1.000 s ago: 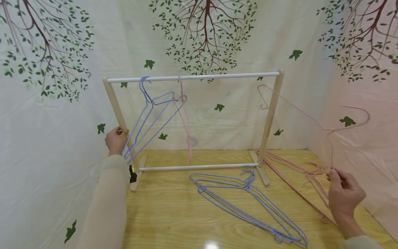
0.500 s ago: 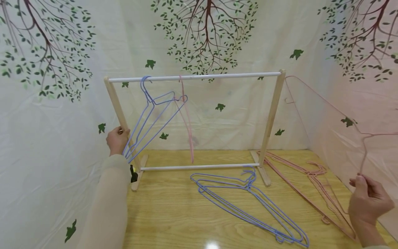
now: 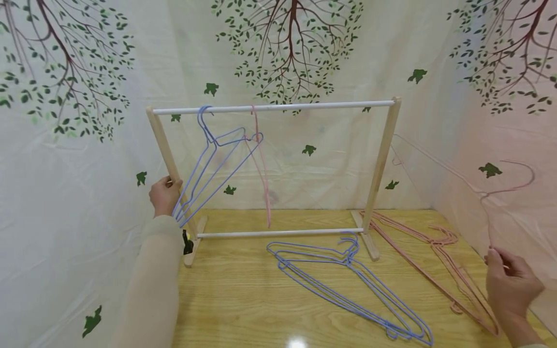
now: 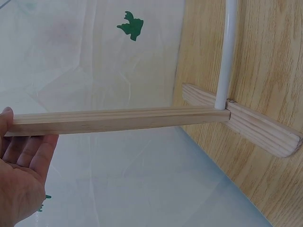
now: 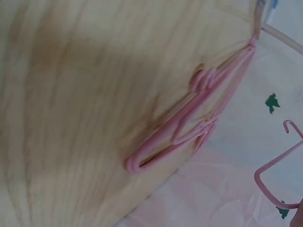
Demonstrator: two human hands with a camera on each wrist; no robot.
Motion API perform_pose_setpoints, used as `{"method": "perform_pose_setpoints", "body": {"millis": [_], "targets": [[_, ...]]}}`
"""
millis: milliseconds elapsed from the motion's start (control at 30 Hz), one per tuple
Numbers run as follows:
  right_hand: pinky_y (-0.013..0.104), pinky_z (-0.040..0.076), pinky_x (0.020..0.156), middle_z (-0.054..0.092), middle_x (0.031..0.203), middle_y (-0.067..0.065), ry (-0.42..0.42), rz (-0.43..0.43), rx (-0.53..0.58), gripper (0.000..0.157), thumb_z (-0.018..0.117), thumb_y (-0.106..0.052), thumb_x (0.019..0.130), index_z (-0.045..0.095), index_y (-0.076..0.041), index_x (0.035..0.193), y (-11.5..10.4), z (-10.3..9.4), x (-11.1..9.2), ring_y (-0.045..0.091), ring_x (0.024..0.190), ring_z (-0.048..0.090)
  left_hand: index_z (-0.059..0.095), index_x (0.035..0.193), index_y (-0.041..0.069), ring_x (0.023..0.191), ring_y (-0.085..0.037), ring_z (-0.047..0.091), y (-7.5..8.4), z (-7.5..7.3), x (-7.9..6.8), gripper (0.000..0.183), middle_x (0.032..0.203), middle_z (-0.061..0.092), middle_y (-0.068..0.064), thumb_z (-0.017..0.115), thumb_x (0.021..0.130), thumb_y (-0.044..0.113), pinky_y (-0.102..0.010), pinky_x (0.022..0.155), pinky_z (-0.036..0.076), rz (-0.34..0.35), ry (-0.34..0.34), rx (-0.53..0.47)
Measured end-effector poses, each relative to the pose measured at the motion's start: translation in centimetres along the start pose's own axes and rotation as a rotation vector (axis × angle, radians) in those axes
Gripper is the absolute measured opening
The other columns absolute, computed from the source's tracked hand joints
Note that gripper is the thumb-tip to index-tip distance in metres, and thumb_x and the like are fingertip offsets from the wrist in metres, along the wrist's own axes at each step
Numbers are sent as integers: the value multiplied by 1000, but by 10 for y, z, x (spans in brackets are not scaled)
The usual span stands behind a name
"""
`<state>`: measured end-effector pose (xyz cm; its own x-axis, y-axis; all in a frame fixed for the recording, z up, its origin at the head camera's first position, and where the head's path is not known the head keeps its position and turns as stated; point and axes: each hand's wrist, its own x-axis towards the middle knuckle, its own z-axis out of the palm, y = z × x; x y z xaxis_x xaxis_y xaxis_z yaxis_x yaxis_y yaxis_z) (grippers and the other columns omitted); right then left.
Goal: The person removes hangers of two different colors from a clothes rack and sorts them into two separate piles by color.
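My left hand (image 3: 165,195) grips the left wooden post (image 4: 118,119) of a small hanger rack, thumb on one side and fingers on the other. Off to the right, my right hand (image 3: 513,280) pinches a pink wire hanger (image 3: 484,195) by one end and holds it raised, its hook pointing right. In the right wrist view only part of this hanger (image 5: 262,182) shows, at the right edge. Blue hangers (image 3: 209,137) hang on the rack's white top rail (image 3: 287,107) near the left end. One pink hanger (image 3: 264,179) hangs just right of them.
Several blue hangers (image 3: 348,261) lie stacked on the wooden table (image 3: 235,299) before the rack. A pile of pink hangers (image 3: 435,241) lies by the rack's right foot (image 3: 370,246). Behind stands a leaf-patterned curtain (image 3: 339,169). A small black object (image 3: 187,244) is by the left foot.
My right hand moved right with the pink hanger, then slightly back left; the hanger swung up past the right post, then lower. My left hand stays on the post.
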<state>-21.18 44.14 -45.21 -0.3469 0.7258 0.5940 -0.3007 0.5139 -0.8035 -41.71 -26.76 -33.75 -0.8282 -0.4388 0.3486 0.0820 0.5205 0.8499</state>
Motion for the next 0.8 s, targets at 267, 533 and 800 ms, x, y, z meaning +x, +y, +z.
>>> {"method": "perform_pose_setpoints", "body": {"millis": [267, 533, 800], "targets": [[0, 40, 54, 57, 74, -39, -145, -46, -152, 18, 70, -8, 88, 75, 7, 97, 16, -2, -7, -20, 59, 52, 57, 135, -4, 115, -39, 61, 1, 0, 0, 41, 127, 62, -26, 59, 100, 17, -45, 100, 47, 0, 4, 12], [5, 41, 49, 50, 68, -45, -329, 10, -299, 17, 70, -13, 90, 76, 2, 91, 27, -2, -11, -20, 56, 50, 56, 137, -3, 115, -39, 61, 1, -1, 0, 42, 128, 62, -25, 57, 101, 17, -45, 100, 46, -6, -4, 13], [15, 41, 53, 63, 70, -25, -579, -17, -471, 38, 62, -30, 97, 72, 5, 107, 42, -5, -4, -16, 61, 47, 55, 138, -4, 115, -40, 61, 4, -2, -3, 42, 129, 61, -27, 56, 101, 17, -46, 99, 47, -8, -10, 15]]}}
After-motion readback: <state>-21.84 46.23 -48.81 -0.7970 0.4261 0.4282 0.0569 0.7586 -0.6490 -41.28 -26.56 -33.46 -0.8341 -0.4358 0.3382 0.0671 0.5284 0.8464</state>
